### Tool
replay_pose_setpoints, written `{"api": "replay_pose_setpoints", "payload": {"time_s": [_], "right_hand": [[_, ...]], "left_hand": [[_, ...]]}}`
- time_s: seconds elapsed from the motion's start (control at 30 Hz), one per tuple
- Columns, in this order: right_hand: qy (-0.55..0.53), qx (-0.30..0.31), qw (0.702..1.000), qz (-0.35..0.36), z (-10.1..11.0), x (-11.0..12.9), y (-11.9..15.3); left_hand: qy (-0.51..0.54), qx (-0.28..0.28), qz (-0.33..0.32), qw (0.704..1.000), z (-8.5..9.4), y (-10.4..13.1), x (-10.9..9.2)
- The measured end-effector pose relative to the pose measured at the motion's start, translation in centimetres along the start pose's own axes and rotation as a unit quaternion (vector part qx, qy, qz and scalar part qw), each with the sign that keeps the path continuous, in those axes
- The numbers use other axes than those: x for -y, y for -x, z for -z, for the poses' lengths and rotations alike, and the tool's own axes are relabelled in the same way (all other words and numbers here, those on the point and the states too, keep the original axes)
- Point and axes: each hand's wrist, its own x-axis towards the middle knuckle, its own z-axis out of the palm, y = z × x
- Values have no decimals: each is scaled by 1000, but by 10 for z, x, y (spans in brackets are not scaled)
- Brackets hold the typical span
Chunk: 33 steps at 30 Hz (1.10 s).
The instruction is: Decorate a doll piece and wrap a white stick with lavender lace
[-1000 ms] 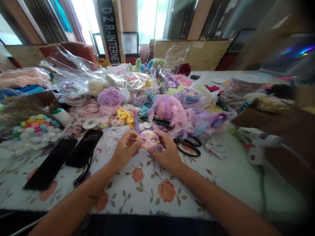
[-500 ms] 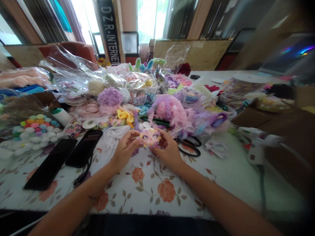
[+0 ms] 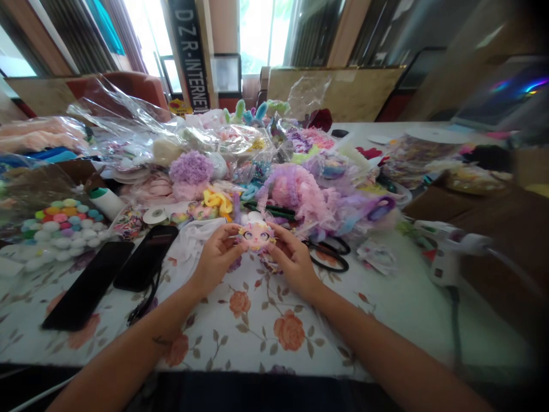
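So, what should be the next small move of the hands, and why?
Perhaps gently turn the cartoon-face piece over: the left hand and right hand hold its opposite sides, and its front faces the camera, so its back is hidden.

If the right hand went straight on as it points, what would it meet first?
The right hand would first meet the toy face, which it touches; beyond it, perhaps the left hand, though depth is unclear.

Daylight glares white through the window [image 3: 266,34], leaving the counter [image 3: 398,289] dim. Clear plastic [image 3: 128,109] throws back highlights; the glue gun [image 3: 444,260] looks smeared, and the right edge stretches, blurs and darkens near rainbow flare.
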Motion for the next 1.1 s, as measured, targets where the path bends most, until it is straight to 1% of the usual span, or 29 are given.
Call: {"api": "replay_pose_setpoints", "payload": {"time_s": [0.17,0.3,0.4,0.6,0.67,0.77,0.87,1.0,1.1], "right_hand": [[5,-3,1000,5,-1,-1,0],[9,-10,1000,23,-1,-1,-1],[2,-1,1000,18,1,0,-2],[-44,18,998,33,3,-1,-4],[-59,34,997,29,2,-3,-4],[-53,52,997,25,-3,-7,-4],[-22,28,999,25,-6,-9,-3],[-31,2,999,8,-5,-8,-4],[-41,-16,999,8,-4,-6,-5]], "left_hand": [[10,-3,4,1000,3,-1,2],[10,-5,18,1000,3,0,2],[12,-7,26,1000,2,0,1],[32,50,27,998,2,0,7],[22,44,29,998,3,-1,9],[13,11,19,1000,4,-1,9],[-14,-7,8,1000,5,-1,10],[-28,4,14,1000,5,0,8],[-37,6,-4,999,5,1,5]]}}
